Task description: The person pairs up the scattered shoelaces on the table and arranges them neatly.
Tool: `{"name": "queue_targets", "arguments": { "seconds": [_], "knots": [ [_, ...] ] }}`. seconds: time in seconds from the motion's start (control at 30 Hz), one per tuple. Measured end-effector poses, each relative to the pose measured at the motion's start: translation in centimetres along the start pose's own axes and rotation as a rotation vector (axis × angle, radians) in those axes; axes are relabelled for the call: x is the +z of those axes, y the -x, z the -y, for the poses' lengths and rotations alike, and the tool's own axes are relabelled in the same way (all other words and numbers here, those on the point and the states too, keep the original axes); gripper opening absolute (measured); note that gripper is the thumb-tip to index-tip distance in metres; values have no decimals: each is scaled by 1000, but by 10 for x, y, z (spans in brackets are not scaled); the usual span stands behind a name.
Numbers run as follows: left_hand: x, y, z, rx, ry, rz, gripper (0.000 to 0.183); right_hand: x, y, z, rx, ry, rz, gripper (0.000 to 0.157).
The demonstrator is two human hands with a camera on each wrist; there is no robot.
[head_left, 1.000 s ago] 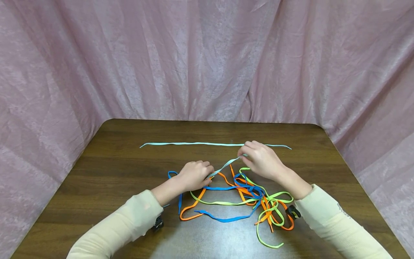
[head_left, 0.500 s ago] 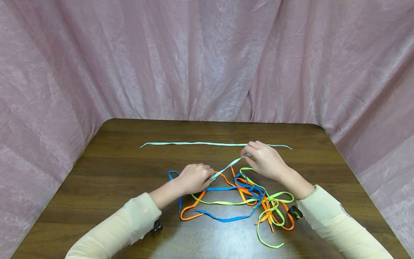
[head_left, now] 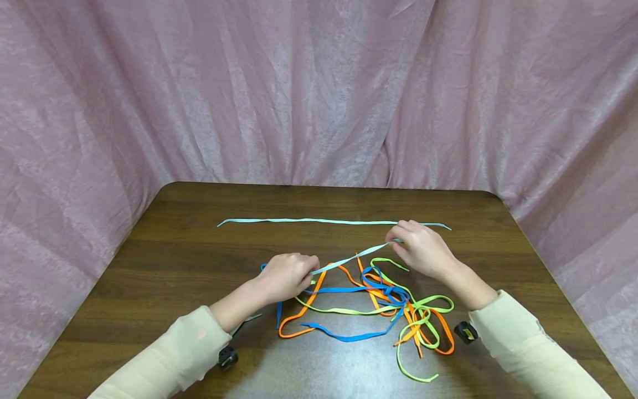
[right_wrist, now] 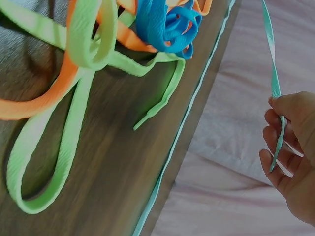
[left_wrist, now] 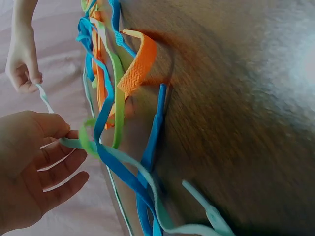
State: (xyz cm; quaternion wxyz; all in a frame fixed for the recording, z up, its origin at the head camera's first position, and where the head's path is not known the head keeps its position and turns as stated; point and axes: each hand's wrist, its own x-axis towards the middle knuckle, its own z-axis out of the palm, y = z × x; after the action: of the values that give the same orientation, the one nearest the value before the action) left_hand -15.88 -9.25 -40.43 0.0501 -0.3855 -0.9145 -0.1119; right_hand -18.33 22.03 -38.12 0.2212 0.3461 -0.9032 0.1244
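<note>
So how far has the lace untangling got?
Looks done: one pale aqua lace lies stretched across the far side of the table. In hand: a second pale aqua lace, pinched by the left hand and right hand. Apparently left: laying that one straight, then separating the tangle of blue, orange and green laces.

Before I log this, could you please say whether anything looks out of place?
A tangle of blue, orange and lime-green shoelaces lies on the table, unlike the nearly straight light-teal shoelace behind it; no damage shows.
</note>
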Motion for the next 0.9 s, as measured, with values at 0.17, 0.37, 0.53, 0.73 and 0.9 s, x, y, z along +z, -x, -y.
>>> {"name": "queue_targets", "arguments": {
  "seconds": [0.17, 0.37, 0.53, 0.73, 0.9],
  "knots": [
    [-5, 8, 4, -19, -1, 4, 9, -1, 6, -7, 17, 15, -13, 13],
    [-12, 17, 8, -22, -17, -1, 6, -3, 11, -14, 33, 22, -36, 14],
    [-18, 24, 11, -30, -43, -9, 4, -6, 15, -19, 54, 34, -49, 15],
    [-27, 31, 17, -64, -51, -30, 5, -11, 20, -23, 71, 45, -63, 16],
    [-32, 38, 23, -76, -56, -45, 4, -15, 27, -28, 90, 58, -71, 17]
  ]
}}
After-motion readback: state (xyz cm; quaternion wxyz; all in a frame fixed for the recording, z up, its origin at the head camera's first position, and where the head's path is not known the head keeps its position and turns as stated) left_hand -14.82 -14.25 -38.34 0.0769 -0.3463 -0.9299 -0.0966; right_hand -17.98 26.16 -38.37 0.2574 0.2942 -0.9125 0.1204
